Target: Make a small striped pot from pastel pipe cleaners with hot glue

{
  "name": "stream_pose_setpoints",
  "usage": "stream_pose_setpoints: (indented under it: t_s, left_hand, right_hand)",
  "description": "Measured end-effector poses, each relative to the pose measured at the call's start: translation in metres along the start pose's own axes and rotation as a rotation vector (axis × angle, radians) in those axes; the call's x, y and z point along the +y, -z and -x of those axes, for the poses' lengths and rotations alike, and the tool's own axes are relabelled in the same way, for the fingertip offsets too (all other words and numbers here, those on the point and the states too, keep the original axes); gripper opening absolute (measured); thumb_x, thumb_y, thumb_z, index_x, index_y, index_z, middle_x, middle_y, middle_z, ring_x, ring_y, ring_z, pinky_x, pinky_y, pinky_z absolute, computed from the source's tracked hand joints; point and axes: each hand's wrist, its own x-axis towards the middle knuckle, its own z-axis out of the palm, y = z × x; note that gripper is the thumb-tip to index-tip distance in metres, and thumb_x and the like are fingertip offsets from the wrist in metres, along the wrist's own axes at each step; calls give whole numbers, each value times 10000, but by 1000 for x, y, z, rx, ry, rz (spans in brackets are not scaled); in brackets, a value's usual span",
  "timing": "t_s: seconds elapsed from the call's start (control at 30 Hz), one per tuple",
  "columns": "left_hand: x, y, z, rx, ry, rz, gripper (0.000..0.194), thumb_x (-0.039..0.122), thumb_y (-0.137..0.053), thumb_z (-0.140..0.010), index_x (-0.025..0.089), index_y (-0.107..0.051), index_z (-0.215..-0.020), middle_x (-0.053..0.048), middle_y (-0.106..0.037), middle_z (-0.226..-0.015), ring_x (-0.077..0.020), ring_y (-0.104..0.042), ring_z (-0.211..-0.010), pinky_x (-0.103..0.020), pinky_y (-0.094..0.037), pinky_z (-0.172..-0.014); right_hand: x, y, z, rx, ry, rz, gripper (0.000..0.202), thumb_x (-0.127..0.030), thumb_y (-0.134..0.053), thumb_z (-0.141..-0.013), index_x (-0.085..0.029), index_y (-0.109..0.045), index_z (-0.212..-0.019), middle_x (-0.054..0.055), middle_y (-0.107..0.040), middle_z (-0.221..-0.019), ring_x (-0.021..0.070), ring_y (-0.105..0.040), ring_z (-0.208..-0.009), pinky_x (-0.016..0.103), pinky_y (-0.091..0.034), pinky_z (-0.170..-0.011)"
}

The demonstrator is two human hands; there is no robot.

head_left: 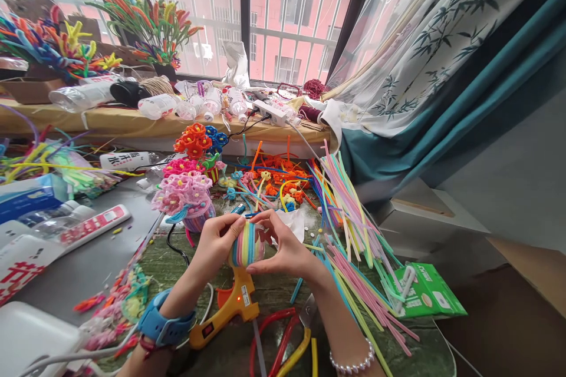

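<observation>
A small clear plastic cup point(246, 246), partly wrapped in yellow, pink, blue and white pipe cleaners, is held up between both hands. My left hand point(218, 246) grips its left side, thumb and fingers pinched near the top. My right hand point(285, 247) curves round the right side, thumb low and fingers over the upper edge. A yellow hot glue gun point(236, 309), its small light glowing orange, lies just below the cup. Beyond my left hand stands a pot of pink pipe-cleaner flowers point(186, 191), with orange flowers point(193, 140) behind it.
Loose pipe cleaners point(349, 212) spread over the right side of the table. Scissors point(292, 341) with red and yellow handles lie near the front, and a green packet point(428, 291) at the right edge. Plastic bottles point(157, 106) and a power strip point(270, 112) line the window sill.
</observation>
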Motion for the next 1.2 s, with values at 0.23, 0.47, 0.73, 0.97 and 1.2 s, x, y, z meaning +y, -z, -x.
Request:
stream_pose_setpoints:
  t_s: [0.23,0.47,0.73,0.97,1.2]
  left_hand:
    - [-2,1,-1,19,44,33,366,474,-631,-724,144,-615,-567,24,-448,-540,-102,-361,-542,-205,-291,-455]
    - [-7,3,-3,-9,113,158,353,473,-680,-683,139,-630,-580,32,-479,-528,-93,-376,-513,-203,-304,-445]
    - [-8,3,-3,-27,159,215,355,480,-716,-654,133,-654,-610,15,-545,-560,-104,-428,-531,-209,-335,-472]
    - [-6,8,-4,-2,40,40,351,460,-630,-735,134,-627,-603,26,-473,-559,-100,-379,-549,-215,-304,-486]
    - [-8,4,-2,33,-163,-232,380,412,-528,-825,146,-604,-564,6,-457,-581,-128,-425,-581,-251,-327,-536]
  right_hand:
    - [2,1,-2,36,114,246,604,-301,-848,-612,-214,-583,-1148,29,-644,-972,162,-601,-801,254,-499,-651]
    - [-3,-1,1,82,191,391,565,-302,-808,-647,-199,-611,-1167,42,-682,-924,159,-618,-703,278,-523,-657]
    - [0,-5,2,120,277,484,561,-291,-803,-641,-190,-607,-1157,69,-693,-928,192,-631,-741,310,-521,-683]
    - [-3,-5,-3,78,105,196,527,-355,-795,-697,-220,-605,-1170,53,-675,-1045,200,-625,-909,301,-505,-758]
    - [11,-12,-10,240,-71,-125,274,-346,-769,-708,-191,-666,-910,6,-642,-822,138,-559,-704,266,-458,-643]
